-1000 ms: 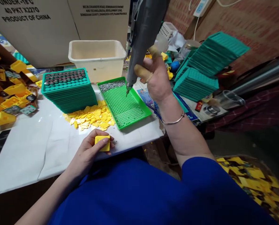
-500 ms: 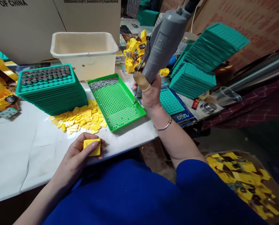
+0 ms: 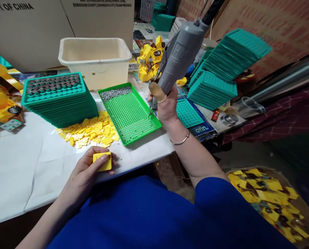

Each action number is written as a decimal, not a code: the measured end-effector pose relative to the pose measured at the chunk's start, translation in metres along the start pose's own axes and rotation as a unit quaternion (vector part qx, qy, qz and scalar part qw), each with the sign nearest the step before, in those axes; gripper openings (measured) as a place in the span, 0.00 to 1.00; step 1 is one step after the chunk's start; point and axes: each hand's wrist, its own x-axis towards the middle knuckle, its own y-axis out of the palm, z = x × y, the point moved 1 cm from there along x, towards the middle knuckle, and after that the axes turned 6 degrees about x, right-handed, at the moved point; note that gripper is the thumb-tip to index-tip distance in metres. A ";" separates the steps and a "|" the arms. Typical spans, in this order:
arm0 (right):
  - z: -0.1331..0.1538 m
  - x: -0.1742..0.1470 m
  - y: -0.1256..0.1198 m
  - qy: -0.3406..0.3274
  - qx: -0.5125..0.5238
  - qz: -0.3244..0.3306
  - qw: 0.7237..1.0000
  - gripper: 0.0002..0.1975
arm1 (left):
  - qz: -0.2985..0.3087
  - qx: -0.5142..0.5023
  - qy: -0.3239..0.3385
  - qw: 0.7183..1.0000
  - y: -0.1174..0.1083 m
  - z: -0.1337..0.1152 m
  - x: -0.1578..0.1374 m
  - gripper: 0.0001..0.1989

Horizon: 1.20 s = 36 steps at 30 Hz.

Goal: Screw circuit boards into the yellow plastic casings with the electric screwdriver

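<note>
– Holding what on the left?

– Gripping a small yellow block (image 3: 106, 166) in the left hand (image 3: 85, 167), curled nearly closed, with thumb on top. Held close to the front edge of the worktop (image 3: 11, 166), nearer the body than the heap of flat yellow pieces (image 3: 96, 130).

– And on the right?

– Wrapped closed, with the right hand (image 3: 169, 107), round a grey power driver (image 3: 181, 52). Aimed tip-down at the right side of the green tray (image 3: 125, 109); touching or just above, hard to tell.

– Changed since a second ago?

– Yes: swung from mid-tray toward the right rim, and apparently gripped more fully. Barely shifted in the last half second. Pinched just the same on the left.

– Meaning?

– Probably a steadier hold on the driver. Well apart from the block, though, so not working on it at this moment.
</note>
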 end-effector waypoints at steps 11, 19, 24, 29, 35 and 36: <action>0.003 -0.005 0.002 -0.025 -0.020 -0.020 0.999 0.18 | 0.014 -0.011 0.002 1.000 -0.001 0.001 0.000 0.11; 0.002 -0.004 0.003 -0.013 -0.016 -0.024 1.000 0.17 | 0.014 -0.018 0.006 1.000 -0.002 0.001 0.000 0.10; 0.002 -0.002 0.004 -0.011 -0.018 -0.021 1.000 0.17 | 0.024 -0.071 -0.007 0.997 -0.006 0.005 0.004 0.10; 0.022 0.000 0.006 -0.068 0.076 -0.021 0.995 0.21 | 0.043 -0.106 0.001 0.993 -0.010 0.011 0.010 0.11; 0.084 -0.035 0.042 -0.023 0.267 0.047 0.962 0.24 | 0.066 -0.134 -0.003 0.989 -0.011 0.017 0.015 0.11; 0.092 -0.045 0.049 0.001 0.302 0.070 0.951 0.23 | 0.067 -0.140 -0.004 0.988 -0.012 0.018 0.015 0.11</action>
